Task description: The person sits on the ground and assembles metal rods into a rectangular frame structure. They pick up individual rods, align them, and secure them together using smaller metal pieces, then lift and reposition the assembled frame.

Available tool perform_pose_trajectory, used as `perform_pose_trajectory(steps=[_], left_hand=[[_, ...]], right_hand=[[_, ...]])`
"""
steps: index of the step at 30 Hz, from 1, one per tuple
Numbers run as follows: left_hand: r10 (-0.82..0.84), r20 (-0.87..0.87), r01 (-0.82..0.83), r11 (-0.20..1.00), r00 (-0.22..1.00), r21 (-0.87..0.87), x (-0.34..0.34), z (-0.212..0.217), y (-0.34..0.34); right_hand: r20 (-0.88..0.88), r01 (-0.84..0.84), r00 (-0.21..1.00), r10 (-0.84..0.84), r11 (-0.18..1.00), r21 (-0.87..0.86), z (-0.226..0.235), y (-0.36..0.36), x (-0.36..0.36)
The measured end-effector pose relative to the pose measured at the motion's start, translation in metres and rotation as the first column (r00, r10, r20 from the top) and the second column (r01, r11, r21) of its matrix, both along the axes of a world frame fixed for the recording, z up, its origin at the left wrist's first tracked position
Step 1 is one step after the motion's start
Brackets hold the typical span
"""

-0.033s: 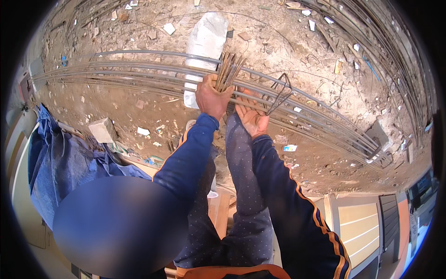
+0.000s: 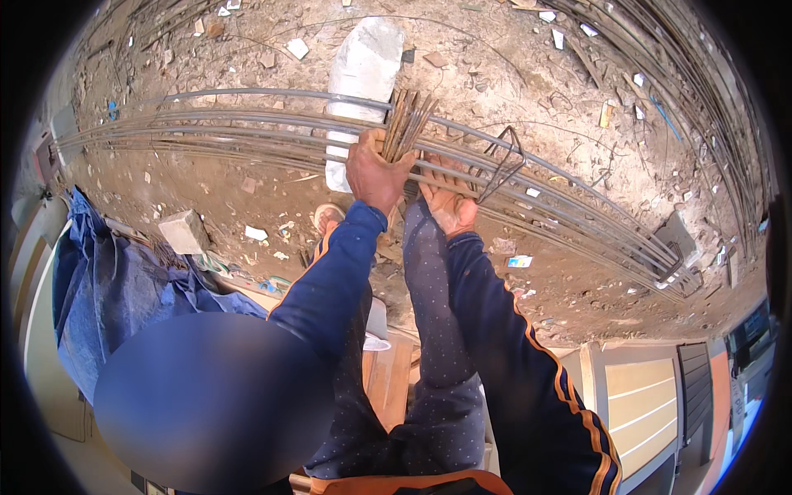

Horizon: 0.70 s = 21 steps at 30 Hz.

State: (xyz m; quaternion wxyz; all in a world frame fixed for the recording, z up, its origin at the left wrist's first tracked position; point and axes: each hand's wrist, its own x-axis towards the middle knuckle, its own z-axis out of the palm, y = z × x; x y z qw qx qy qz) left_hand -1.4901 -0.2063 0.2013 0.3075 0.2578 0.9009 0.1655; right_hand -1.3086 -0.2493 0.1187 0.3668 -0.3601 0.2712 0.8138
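Note:
A stack of rusty bent steel bars stands upright among the long rods, with my left hand wrapped around it. My right hand is turned palm up just beside it, fingers stretched beneath the long steel rods. Some of those fingers are hidden behind the rods, and I cannot tell whether they touch the stack's lower end. To the right, a bent wire stirrup hangs around the rods.
A pale block supports the rods from below. Beyond them, more long bars lie at the far right. A blue tarp and a brick-like block are on the left. Rubble covers the dirt ground.
My left hand keeps its grip on the bar stack. The right hand's fingers shift slightly under the rods. A sandalled foot shows more beside my left forearm.

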Motion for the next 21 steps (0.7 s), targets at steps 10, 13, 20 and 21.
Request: perform_pose_trajectory(steps=[10, 13, 20, 21], left_hand=[[0.033, 0.260, -0.048, 0.997, 0.965, 0.053, -0.014, -0.009, 0.009], [0.042, 0.222, -0.073, 0.989, 0.974, 0.131, -0.019, -0.018, -0.004], [-0.060, 0.049, 0.061, 0.998, 0.997, -0.015, -0.016, -0.008, 0.007], [-0.039, 0.035, 0.040, 0.999, 0.999, -0.023, -0.013, -0.010, 0.004]], right_hand=[[-0.517, 0.637, 0.661, -0.544, 0.771, 0.004, -0.050, 0.047, -0.089], [-0.481, 0.640, 0.678, -0.556, 0.768, 0.015, -0.037, 0.046, -0.101], [-0.350, 0.582, 0.796, -0.495, 0.784, 0.214, -0.039, 0.048, -0.059], [-0.330, 0.560, 0.816, -0.475, 0.792, 0.243, -0.036, 0.046, -0.054]])
